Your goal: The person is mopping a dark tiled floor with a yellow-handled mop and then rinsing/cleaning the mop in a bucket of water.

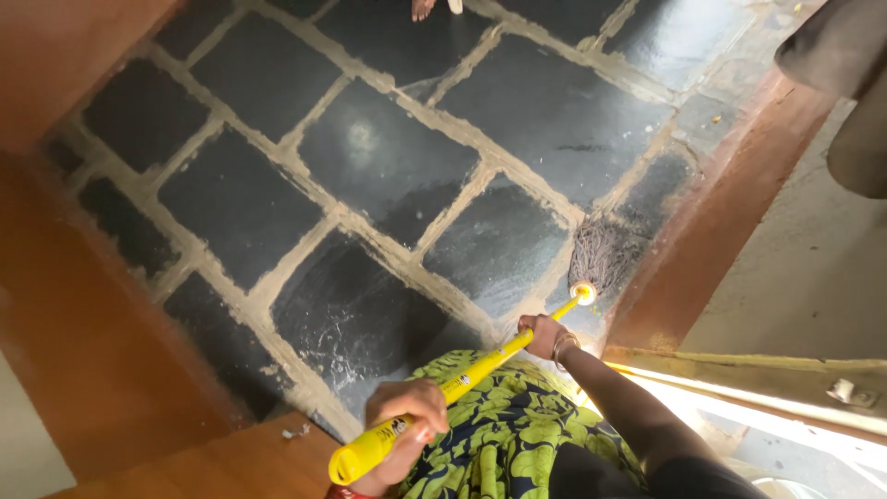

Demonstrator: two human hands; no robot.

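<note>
**Yellow mop handle held two-handed over a wet stone floor: slip and snag risks**

Nearest the camera, at lower centre, the left hand (405, 413) is closed around the upper end of the yellow mop handle (453, 388), fingers wrapped fully. Further along, the right hand (542, 334) is clenched on the shaft just short of the mop head (601, 257), a bangle at the wrist. A green-and-navy patterned garment (504, 434) hangs below the handle.

The mop head rests on the dark stone floor (388, 157), right of centre, close against the reddish-brown border strip (711, 231).

Findings, as judgement:
- The slabs look glossy and damp; footing could slip on them.
- Strands pressed hard against the border strip may catch in the rough pale joints (443, 120).
- The garment's loose cloth near the shaft could tangle.
- A bare foot (423, 8) of another person shows at the top edge, on the same wet surface.
</note>
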